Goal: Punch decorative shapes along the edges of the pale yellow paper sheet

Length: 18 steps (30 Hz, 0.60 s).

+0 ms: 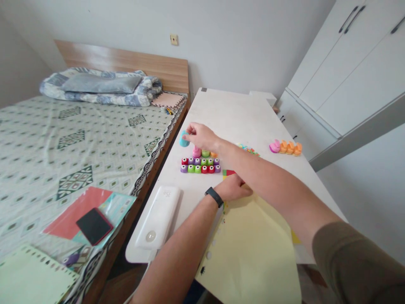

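Your right hand (pixel 203 134) is clamped on the blue craft punch (pixel 184 139) by the worktop's (pixel 229 114) left edge; likely light, rigid: hold its sides. Your left hand (pixel 232 187) meets the yellow paper (pixel 253 249), probably limp; whether it pinches, I can't tell.

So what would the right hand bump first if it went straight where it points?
Probably the bed, past the table; but the right hand, holding a blue object, may pass above it.
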Each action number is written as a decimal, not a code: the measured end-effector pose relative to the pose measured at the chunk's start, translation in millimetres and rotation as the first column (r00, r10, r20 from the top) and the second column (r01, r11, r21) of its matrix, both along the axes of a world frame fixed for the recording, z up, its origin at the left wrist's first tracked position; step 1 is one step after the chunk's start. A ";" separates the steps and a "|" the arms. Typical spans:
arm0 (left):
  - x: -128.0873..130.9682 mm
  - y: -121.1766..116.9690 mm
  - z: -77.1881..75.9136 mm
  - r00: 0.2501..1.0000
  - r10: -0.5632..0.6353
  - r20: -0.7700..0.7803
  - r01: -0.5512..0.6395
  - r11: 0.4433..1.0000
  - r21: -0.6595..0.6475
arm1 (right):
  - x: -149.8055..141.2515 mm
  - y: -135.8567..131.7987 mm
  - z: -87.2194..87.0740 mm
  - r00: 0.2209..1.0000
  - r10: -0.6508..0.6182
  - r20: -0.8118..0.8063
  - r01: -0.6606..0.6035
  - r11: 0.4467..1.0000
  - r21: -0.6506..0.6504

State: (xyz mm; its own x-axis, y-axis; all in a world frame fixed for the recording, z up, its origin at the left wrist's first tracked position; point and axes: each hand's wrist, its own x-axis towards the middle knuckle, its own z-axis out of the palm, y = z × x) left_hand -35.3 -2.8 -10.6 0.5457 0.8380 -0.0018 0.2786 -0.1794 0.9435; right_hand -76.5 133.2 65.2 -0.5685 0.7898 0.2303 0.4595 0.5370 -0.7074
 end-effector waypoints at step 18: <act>1.4 0.0 3.0 0.992 0.124 0.020 -0.120 0.982 -0.149 | 318.4 -89.7 -33.5 0.623 -0.452 -0.638 0.197 0.880 -0.431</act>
